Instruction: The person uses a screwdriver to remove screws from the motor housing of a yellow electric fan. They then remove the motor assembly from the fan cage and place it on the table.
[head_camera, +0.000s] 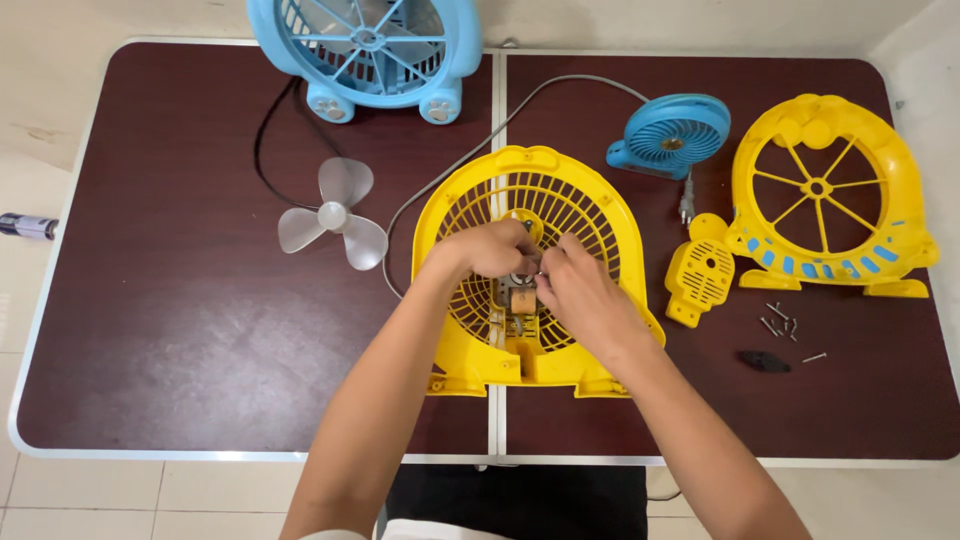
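The yellow plastic fan housing with its round grille (530, 270) lies flat at the middle of the dark maroon folding table with a white rim (180, 330), straddling the centre seam and reaching close to the near edge. Both hands meet over the small motor block (518, 298) at the housing's hub. The left hand (490, 250) has its fingers curled together on the upper part of the motor; the right hand (575, 290) has its fingertips pinched against the motor's side. Whether either holds a tool cannot be told.

Left of the housing lies a clear three-blade plastic propeller (335, 215), with open tabletop beyond it to the left edge. Behind the housing, at the far edge, stands a light blue plastic fan (365, 50) with a black cord. Right of the housing: a small blue handheld fan (668, 135), a grey cable with plug (687, 205), a small yellow perforated cover (700, 272), a yellow spoked front guard with blue marks (830, 195), loose metal screws (782, 322) and a small black piece (765, 361). Little free surface remains on that side.
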